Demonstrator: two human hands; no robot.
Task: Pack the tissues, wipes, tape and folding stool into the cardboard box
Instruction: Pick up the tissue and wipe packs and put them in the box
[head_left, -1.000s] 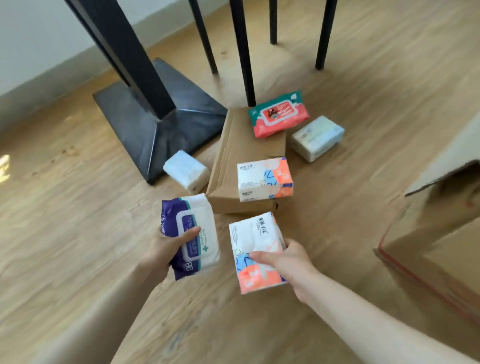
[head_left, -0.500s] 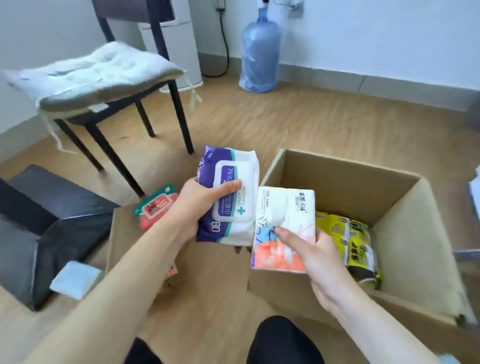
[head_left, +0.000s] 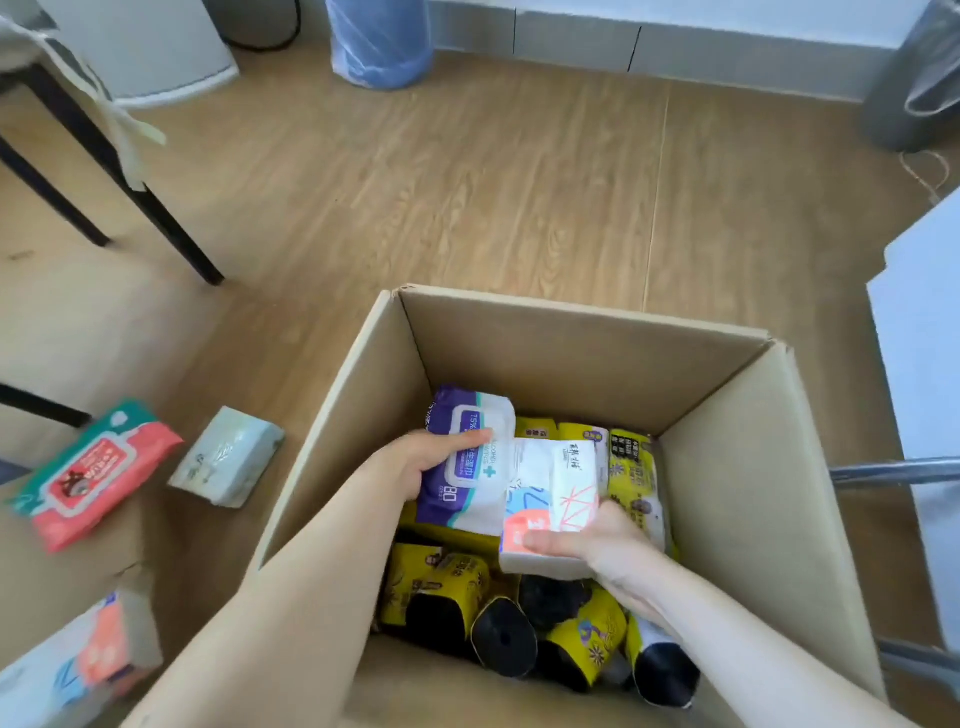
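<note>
Item: wipes pack (head_left: 467, 457) & tissue pack (head_left: 550, 499), inside cardboard box (head_left: 737, 467). Soft, light, slick wrap; you'd best grip the edges. Left hand (head_left: 415, 467) fingers clamp wipes, right hand (head_left: 597, 540) fingers clamp tissues.

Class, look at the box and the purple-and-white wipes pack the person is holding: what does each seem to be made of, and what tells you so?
Cardboard box: plain brown cardboard, matte, with creased corners. Purple wipes pack, in the left hand: likely soft plastic film, slightly glossy and wrinkled.

We see a wooden plank floor (head_left: 519, 171), a grey skirting board (head_left: 571, 36), black chair legs (head_left: 171, 228), and a blue water bottle (head_left: 382, 41).
</note>
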